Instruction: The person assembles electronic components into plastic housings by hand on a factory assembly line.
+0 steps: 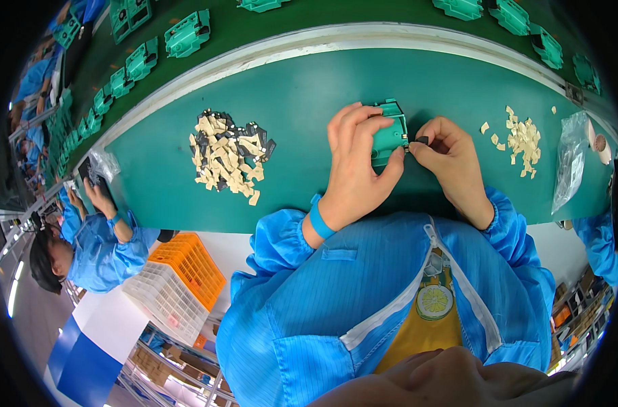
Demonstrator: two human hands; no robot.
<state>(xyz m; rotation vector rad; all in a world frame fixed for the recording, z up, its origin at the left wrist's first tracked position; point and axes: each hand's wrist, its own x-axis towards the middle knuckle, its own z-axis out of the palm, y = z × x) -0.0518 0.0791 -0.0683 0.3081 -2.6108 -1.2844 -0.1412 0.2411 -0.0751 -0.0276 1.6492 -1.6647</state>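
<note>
My left hand [351,166], a blue band on its wrist, is closed around a green plastic housing [388,139] and holds it tilted above the green tabletop. Its fingers lie over the far left side, with the thumb at the near edge. Against the housing's right side, my right hand [456,161] pinches a small black part [422,140] between thumb and fingertips. Those fingertips hide most of the part, so whether it is seated in the housing I cannot tell. To the left lies a heap of small black parts with cream-coloured tabs [229,152].
Loose cream-coloured tabs [524,141] are scattered on the right, beside a clear plastic bag [571,163]. A pale metal rail [309,37] borders the table's far side. Beyond it, a green belt carries several green housings [187,34]. At left sits a co-worker [108,251] near crates [190,261].
</note>
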